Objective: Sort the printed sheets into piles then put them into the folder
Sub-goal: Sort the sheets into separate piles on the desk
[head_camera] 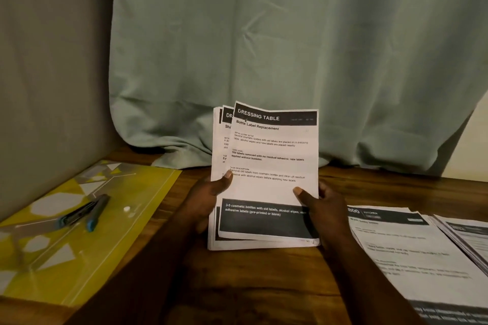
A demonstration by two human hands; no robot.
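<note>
Held stack: a stack of printed sheets (266,174) stands nearly upright at the middle of the wooden table (250,285), its bottom edge resting on or just above the wood; the front sheet is headed "DRESSING TABLE".
Left hand (208,198): grips the stack's left edge, thumb pressed on the front sheet.
Right hand (322,206): grips the stack's right edge, thumb on the front.
Folder (79,232): yellow, patterned, lying flat and closed left of the stack; its contents cannot be seen.
On the folder: two dark markers (84,214) with blue ends.
Sorted piles: a pile headed "KITCHEN" (414,250) lies right of the stack; another pile (470,237) lies beyond it.
</note>
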